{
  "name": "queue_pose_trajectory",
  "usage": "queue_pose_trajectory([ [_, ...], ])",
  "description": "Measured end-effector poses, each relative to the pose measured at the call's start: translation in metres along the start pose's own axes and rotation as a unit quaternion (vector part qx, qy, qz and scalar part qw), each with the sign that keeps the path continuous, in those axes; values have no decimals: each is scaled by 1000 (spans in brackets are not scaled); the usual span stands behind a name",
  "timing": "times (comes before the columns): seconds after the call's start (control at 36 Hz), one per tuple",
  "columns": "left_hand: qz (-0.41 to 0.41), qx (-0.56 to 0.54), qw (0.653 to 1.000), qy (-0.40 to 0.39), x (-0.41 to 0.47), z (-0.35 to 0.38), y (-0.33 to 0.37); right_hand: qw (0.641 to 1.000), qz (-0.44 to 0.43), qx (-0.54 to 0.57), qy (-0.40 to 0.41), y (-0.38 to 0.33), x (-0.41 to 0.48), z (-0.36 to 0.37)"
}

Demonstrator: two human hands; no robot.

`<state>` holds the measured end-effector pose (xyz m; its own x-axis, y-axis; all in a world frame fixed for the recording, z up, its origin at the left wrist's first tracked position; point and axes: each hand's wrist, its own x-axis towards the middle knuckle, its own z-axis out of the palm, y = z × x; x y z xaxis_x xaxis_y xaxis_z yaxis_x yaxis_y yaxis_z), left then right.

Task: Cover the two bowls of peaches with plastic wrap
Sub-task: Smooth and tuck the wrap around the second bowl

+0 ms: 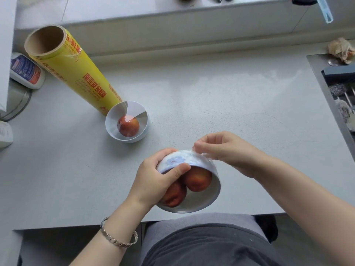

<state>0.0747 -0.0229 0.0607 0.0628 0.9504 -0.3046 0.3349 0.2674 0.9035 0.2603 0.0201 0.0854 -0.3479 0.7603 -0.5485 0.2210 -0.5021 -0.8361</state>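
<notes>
A white and blue bowl (199,200) with two red peaches (197,179) is tilted toward me above the counter's front edge. My left hand (155,179) grips its left side, thumb over the rim. My right hand (224,150) pinches clear plastic wrap (201,155) against the bowl's outer wall at the top. A second white bowl (109,129) stands on the counter further back, with one peach (128,125) inside and clear film stretched over its mouth. The yellow plastic wrap roll (76,73) stands upright just behind that bowl.
A grey counter (211,96) runs to a raised ledge at the back. A sink (338,89) with scrubbers lies at the right edge. A white bottle with a blue and red label (26,71) lies at the far left.
</notes>
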Motion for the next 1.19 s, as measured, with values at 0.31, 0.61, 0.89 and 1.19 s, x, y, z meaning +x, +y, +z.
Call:
queue_pose_trajectory([
  [0.31,-6,12,1000,-25,-8,-5,-6,998,63,-19,-17,4,3,-13],
  [0.61,-15,26,998,-50,-8,-7,-8,977,144,-51,-149,0,-2,-35],
  [0.89,-7,-6,997,-72,-10,-3,-7,912,90,362,-172,32,1,-10],
  [1.19,11,-34,997,-68,-10,-6,-7,903,75,422,-10,34,-1,12],
])
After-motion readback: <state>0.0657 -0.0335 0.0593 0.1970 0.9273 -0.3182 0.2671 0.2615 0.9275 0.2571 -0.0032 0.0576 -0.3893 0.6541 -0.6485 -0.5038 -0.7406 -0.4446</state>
